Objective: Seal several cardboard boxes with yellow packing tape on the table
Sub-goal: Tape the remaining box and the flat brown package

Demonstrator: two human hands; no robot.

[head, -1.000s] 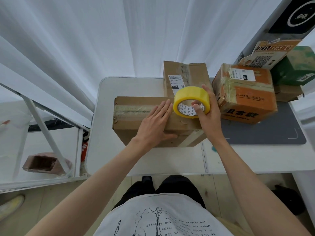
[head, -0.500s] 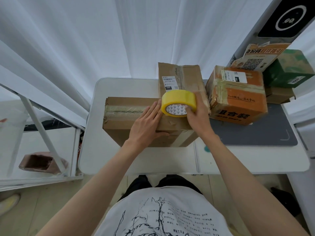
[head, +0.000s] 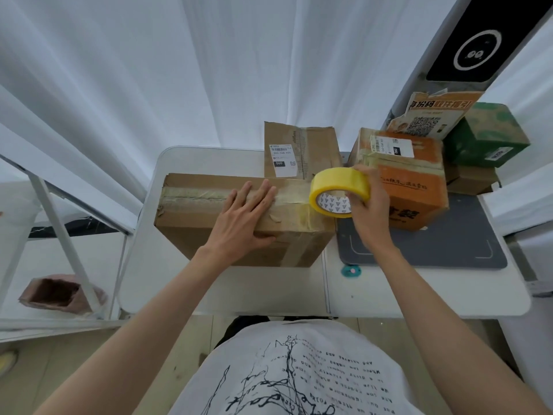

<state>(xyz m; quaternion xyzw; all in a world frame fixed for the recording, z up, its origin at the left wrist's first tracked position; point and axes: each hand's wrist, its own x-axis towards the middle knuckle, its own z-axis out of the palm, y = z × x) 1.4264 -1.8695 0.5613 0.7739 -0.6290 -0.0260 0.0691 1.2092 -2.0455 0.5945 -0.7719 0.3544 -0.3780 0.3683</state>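
Tape roll (head: 339, 191) moved right, in right grip (head: 369, 205)

My right hand (head: 363, 211) covers the near face of the orange box (head: 419, 187) — its printing is only partly readable from here. The green box (head: 486, 136) hides most of the brown carton (head: 469, 182) beneath it, and the shipping label (head: 282, 160) text is too small to read.

Head camera looks steeply down, close over the table (head: 239, 289)
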